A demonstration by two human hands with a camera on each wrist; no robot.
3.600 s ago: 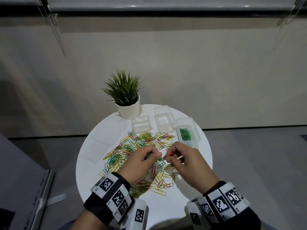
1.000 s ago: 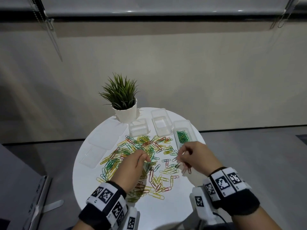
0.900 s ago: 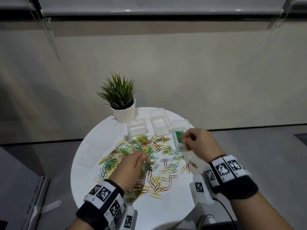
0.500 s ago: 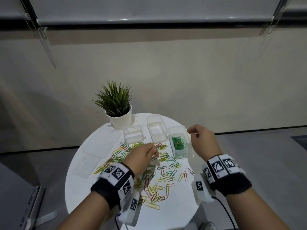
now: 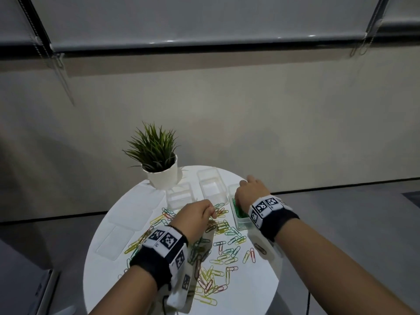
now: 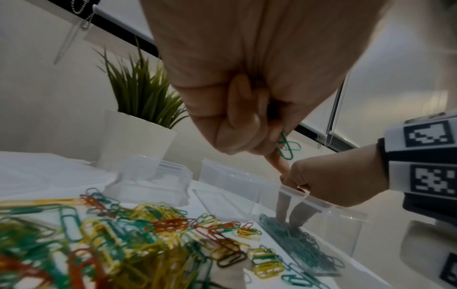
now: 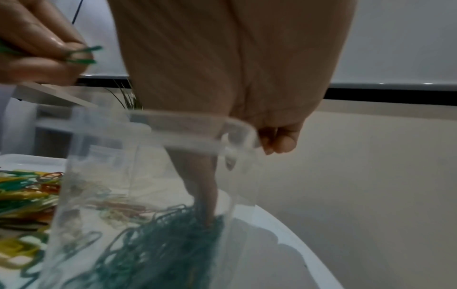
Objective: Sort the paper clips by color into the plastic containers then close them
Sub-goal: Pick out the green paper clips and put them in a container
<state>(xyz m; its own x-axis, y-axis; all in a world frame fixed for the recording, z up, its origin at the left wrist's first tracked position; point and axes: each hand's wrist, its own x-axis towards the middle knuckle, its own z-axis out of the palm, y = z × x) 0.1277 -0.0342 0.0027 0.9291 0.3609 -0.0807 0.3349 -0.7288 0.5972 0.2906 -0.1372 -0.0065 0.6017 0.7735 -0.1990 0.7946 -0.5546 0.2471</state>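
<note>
Mixed green, yellow and red paper clips (image 5: pixel 218 251) lie spread over the round white table (image 5: pixel 261 287). Three clear plastic containers stand open at its back: left (image 5: pixel 179 196), middle (image 5: pixel 211 189) and right (image 5: pixel 242 225). Only the right one (image 7: pixel 148 176) holds clips, a heap of green ones (image 7: pixel 160 244). My right hand (image 5: pixel 237 201) reaches down into it, and two fingers (image 6: pixel 284 207) meet on the green heap. My left hand (image 6: pixel 279 144) hovers above the pile and pinches a few green clips (image 6: pixel 288 148).
A potted plant (image 5: pixel 159 164) in a white pot stands at the table's back left, beside the left container. Clear lids (image 5: pixel 116 242) lie flat on the table's left side. The table edge drops to grey floor on all sides.
My right hand moved from the pile back and right, then down into the right container. My left hand moved forward along the pile, and the head view tilted up.
</note>
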